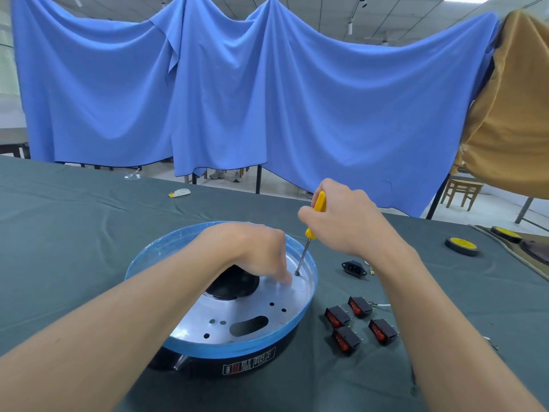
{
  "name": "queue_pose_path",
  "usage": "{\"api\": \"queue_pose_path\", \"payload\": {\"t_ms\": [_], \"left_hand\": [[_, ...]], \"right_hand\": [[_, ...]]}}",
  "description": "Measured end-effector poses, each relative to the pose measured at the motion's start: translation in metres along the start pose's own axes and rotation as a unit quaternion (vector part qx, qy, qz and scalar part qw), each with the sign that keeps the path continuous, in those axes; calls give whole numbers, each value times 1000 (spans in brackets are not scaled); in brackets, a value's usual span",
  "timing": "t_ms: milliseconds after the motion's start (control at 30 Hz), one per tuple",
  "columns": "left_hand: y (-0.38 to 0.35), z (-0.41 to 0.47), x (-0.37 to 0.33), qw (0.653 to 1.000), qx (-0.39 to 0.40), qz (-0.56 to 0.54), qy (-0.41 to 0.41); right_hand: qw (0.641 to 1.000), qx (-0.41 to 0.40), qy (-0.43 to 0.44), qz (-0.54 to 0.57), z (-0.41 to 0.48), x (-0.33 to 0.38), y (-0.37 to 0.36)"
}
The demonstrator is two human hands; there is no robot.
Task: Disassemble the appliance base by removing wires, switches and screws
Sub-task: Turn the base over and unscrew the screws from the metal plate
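Appliance base [237,349], round, blue-rimmed, metal plate uppermost, sits on the green-covered table [74,233] directly before the person. Right hand [344,221] grips a yellow-handled screwdriver [306,248], its tip on a screw [297,273] in the plate; left hand [255,251], fingers bent down, touches the plate just beside that screw, any pinch not discernible. Four red-faced switches [361,306] and a black socket [353,267] lie loose to the base's right.

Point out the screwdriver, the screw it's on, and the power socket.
screwdriver [320,201], head view, yellow handle.
screw [296,273], head view, head under the tip.
power socket [354,268], head view, black front face.
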State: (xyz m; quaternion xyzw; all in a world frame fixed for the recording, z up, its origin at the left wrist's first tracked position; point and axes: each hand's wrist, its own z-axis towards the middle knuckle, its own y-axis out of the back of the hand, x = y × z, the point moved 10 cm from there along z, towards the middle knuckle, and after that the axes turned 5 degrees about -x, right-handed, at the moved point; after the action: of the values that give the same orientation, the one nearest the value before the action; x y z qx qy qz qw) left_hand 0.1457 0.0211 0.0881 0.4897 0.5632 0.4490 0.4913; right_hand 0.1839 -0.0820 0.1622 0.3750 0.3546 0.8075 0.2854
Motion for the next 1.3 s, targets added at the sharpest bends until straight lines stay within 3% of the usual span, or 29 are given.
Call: {"api": "queue_pose_path", "payload": {"t_ms": [100,300,433,667,900,1300], "left_hand": [[0,0,0,1000,-2,-3,-2],[1,2,1,1000,-8,1,-1],[0,1,1,1000,-4,-5,-1],[1,1,1,1000,-9,1,3],[1,1,0,1000,-3,-2,3],[0,1,2,1000,-2,-2,8]], "right_hand": [[999,-41,9,-26,0,0,6],[1000,11,3,23,0,1,0],[999,-28,-4,-36,-1,-2,6],[1000,-1,3,7,-1,2,3],[998,-40,29,-28,-1,5,5],[999,-26,24,-25,-1,3,5]]}}
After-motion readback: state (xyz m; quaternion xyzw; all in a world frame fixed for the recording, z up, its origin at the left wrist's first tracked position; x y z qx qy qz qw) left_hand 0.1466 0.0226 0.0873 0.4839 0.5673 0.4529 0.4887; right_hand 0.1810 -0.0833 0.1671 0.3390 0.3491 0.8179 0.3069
